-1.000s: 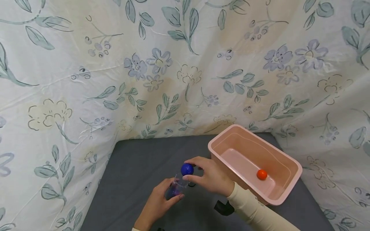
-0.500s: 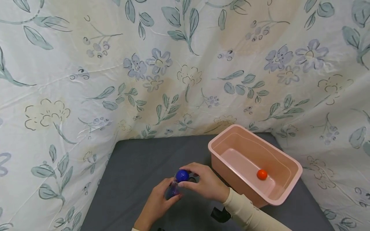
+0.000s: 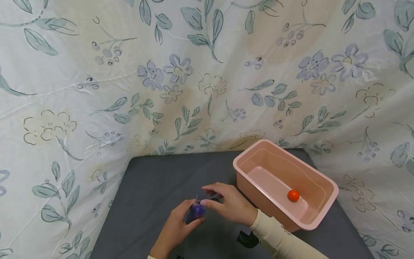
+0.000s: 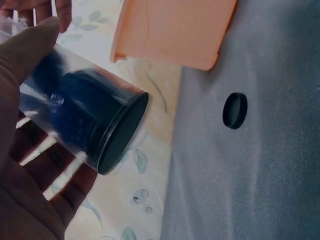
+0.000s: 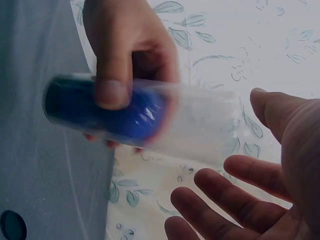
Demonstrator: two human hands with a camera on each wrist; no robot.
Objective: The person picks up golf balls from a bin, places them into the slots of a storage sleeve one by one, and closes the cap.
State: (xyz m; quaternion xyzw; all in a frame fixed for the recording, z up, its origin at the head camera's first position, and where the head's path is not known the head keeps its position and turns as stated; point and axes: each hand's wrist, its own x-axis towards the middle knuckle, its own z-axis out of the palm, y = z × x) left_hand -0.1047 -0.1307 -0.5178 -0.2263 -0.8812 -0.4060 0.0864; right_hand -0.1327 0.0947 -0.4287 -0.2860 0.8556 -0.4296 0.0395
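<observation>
A: What is the left hand (image 3: 176, 223) doing?

B: Gripping a clear plastic tube (image 5: 205, 122), thumb on one side and fingers curled round the other. It holds the tube above the table (image 3: 152, 183), black base (image 4: 122, 132) towards the tabletop.

A: Anything in it?

B: Blue balls (image 5: 142, 117), down at the base end. They are blurred, so I can't count them for certain. The upper part is see-through.

A: And the right hand (image 3: 231, 203)?

B: Just beside the tube's mouth, thumb and fingers well apart, nothing between them. Whether a fingertip touches the rim, I can't tell.

A: What else is on the table?

B: A pink plastic bin (image 3: 271, 160) by the far right corner, set at a slant, with a single orange ball (image 3: 293, 195) on its floor, towards the near end. A round black cap (image 4: 240, 107) lies on the tabletop, apart from the tube.

A: And past the far edge?

B: A floral cloth (image 3: 207, 118), printed with leaves and berries.
</observation>
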